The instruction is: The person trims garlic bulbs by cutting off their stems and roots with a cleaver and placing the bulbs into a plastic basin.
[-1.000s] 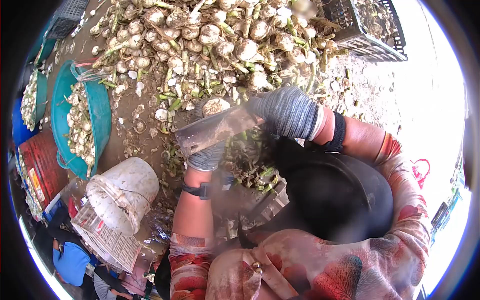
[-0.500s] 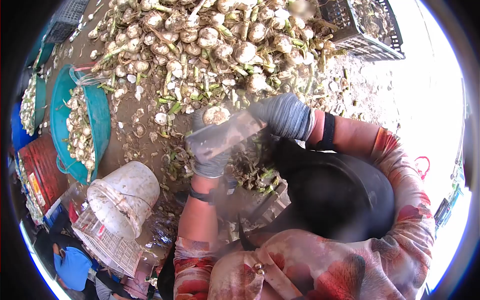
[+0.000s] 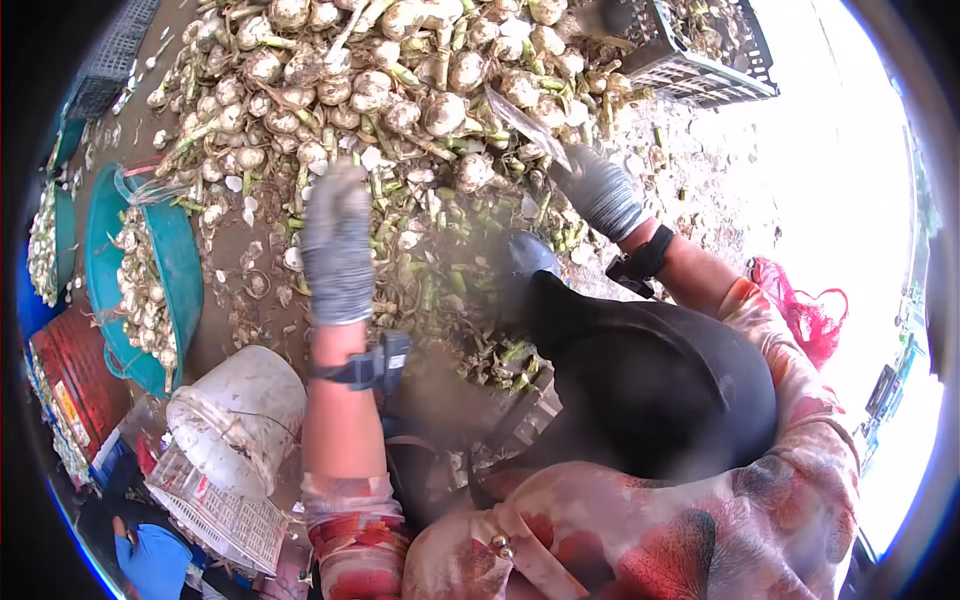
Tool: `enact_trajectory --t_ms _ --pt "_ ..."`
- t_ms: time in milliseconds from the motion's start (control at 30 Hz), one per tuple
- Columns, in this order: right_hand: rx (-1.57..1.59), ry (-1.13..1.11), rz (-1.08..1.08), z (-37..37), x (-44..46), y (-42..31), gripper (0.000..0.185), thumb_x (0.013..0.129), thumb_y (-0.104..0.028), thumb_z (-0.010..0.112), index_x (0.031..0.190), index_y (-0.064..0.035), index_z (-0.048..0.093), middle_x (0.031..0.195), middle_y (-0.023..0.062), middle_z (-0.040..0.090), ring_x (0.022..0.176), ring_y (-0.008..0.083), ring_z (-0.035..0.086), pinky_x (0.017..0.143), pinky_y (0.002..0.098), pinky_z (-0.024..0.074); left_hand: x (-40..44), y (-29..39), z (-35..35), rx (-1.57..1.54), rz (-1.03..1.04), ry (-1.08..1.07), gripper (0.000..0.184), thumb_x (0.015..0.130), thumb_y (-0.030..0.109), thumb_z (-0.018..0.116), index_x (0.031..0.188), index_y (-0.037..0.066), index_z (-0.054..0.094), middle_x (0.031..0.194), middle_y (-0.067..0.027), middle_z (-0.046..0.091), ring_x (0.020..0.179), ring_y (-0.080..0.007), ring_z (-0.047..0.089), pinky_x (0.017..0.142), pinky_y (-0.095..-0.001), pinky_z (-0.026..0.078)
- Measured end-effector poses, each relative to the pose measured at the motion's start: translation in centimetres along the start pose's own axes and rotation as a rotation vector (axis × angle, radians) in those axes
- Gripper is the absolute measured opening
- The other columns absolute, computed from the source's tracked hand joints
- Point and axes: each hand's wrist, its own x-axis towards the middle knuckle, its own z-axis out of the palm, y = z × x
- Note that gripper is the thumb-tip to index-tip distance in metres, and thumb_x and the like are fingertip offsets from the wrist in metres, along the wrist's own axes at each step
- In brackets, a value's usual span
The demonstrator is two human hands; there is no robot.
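Observation:
My right hand, in a grey knit glove, is closed around a knife whose broad flat blade points up and left over the heap of garlic. The garlic bulbs are dirt-streaked, many with green stems attached. My left hand, gloved too, is stretched forward at the heap's near left edge. Its back faces me and its fingers are blurred, so I cannot make out whether it holds anything. Cut green stems and peelings lie on the ground between my hands.
A teal basin with garlic stands at left, a dirty white bucket nearer on a white plastic crate. A black crate sits at upper right. A red mesh bag lies at right. Another person in blue is at lower left.
My hands have moved apart: the left forward and left, the right slightly forward with the knife. The garlic bulb seen in my left hand earlier is no longer distinguishable there. The blade now points away from me.

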Motion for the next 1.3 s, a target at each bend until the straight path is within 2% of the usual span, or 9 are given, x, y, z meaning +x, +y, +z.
enact_trajectory --t_ms 133,233,267,467,567,667,900,1133,1300 --pt "0.026 -0.034 -0.012 0.0 -0.7 -1.3 0.033 0.089 -0.037 0.065 0.095 -0.0042 0.060 0.074 0.0211 0.062 0.067 0.0403 0.061 0.059 0.0442 0.0485 0.0 -2.9 13.1 0.719 0.533 -0.333 0.038 0.084 0.024 0.062 0.119 0.010 0.062 0.123 -0.0132 0.060 0.117 -0.0302 0.054 0.103 -0.0412 0.039" --pt "-0.050 -0.175 -0.037 -0.7 -1.6 -2.1 0.026 0.087 -0.031 0.063 0.095 -0.0068 0.060 0.079 0.0196 0.063 0.073 0.0394 0.063 0.063 0.0460 0.0490 1.9 -3.0 15.8 1.065 0.004 -0.689 0.042 0.078 0.020 0.069 0.118 0.010 0.061 0.126 -0.0152 0.055 0.121 -0.0299 0.049 0.099 -0.0440 0.042" --pt "-0.030 -0.218 -0.071 0.0 -2.0 -1.3 0.025 0.085 -0.029 0.063 0.098 -0.0075 0.060 0.080 0.0187 0.064 0.075 0.0391 0.064 0.064 0.0463 0.0494 0.9 -8.7 17.3 0.667 -0.128 -0.291 0.038 0.082 0.019 0.068 0.116 0.006 0.060 0.117 -0.0183 0.057 0.112 -0.0301 0.054 0.094 -0.0451 0.046" --pt "0.131 -0.404 -0.251 0.9 -2.3 -3.3 0.025 0.084 -0.029 0.061 0.101 -0.0111 0.060 0.083 0.0172 0.066 0.079 0.0383 0.065 0.068 0.0466 0.0506 -1.2 -8.5 10.0 -0.721 -0.879 -0.192 0.025 0.090 0.020 0.063 0.108 0.003 0.056 0.103 -0.0127 0.062 0.085 -0.0221 0.062 0.076 -0.0357 0.054" --pt "0.070 -0.387 -0.389 1.0 -0.8 -5.4 0.022 0.084 -0.027 0.060 0.100 -0.0112 0.060 0.081 0.0174 0.066 0.078 0.0390 0.065 0.068 0.0470 0.0507 -4.9 -7.0 7.8 -0.535 -0.171 -0.379 0.017 0.094 0.016 0.058 0.104 0.003 0.058 0.100 -0.0092 0.064 0.080 -0.0195 0.062 0.070 -0.0338 0.054" --pt "-0.028 -0.587 -0.236 2.6 1.5 -3.8 0.021 0.085 -0.026 0.060 0.100 -0.0114 0.059 0.076 0.0176 0.065 0.073 0.0394 0.065 0.067 0.0453 0.0518 -5.2 0.0 4.1 -0.382 -0.596 -0.471 0.039 0.094 0.017 0.059 0.128 0.000 0.052 0.115 -0.0099 0.063 0.101 -0.0168 0.058 0.090 -0.0298 0.046" --pt "0.477 -0.485 -0.410 0.5 1.8 -10.5 0.049 0.081 -0.054 0.068 0.090 -0.0066 0.061 0.076 0.0148 0.063 0.072 0.0329 0.063 0.067 0.0401 0.0495 -4.7 3.0 2.1 0.105 -0.417 -0.510 0.050 0.090 0.021 0.067 0.129 -0.003 0.049 0.112 -0.0081 0.061 0.104 -0.0164 0.057 0.092 -0.0303 0.046" --pt "0.741 -0.781 0.248 0.9 3.5 -13.1 0.043 0.094 -0.037 0.060 0.124 -0.0052 0.055 0.092 0.0065 0.065 0.081 0.0125 0.059 0.076 0.0294 0.0494 -6.9 -0.5 2.1 -0.645 -0.274 -0.059 0.083 0.085 0.042 0.070 0.146 0.006 0.026 0.135 -0.0109 0.044 0.122 -0.0209 0.047 0.097 -0.0339 0.046" --pt "0.602 -0.683 -0.068 3.5 3.3 -11.6 0.032 0.093 -0.035 0.062 0.108 -0.0068 0.060 0.078 0.0050 0.061 0.070 0.0117 0.059 0.063 0.0297 0.0485 -5.2 1.3 1.5 -0.792 -0.440 0.051 0.056 0.094 0.019 0.062 0.141 0.007 0.035 0.117 -0.0079 0.055 0.100 -0.0156 0.056 0.087 -0.0298 0.050"
